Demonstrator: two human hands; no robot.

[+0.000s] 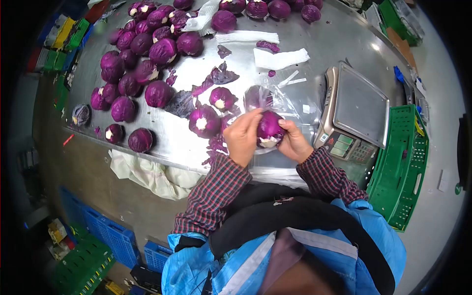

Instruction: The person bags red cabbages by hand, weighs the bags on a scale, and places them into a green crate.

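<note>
One red cabbage (270, 127), round, glossy, pale-stemmed, held above the smooth steel table (354, 46). Left hand (242, 138): fingertips seemingly pinching thin clear film (292, 105). Right hand (295, 143): fingers grasping the cabbage's side. Step, apparently: working film about the head; next move calls for taut film, steady hold. Alongside: flat-topped scale (361, 105).

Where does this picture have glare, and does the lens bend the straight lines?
Head view: strong white glare on the metal table, left of the left hand; bright streaks on the plastic film; fisheye distortion, table edges bowed, corners black.
</note>
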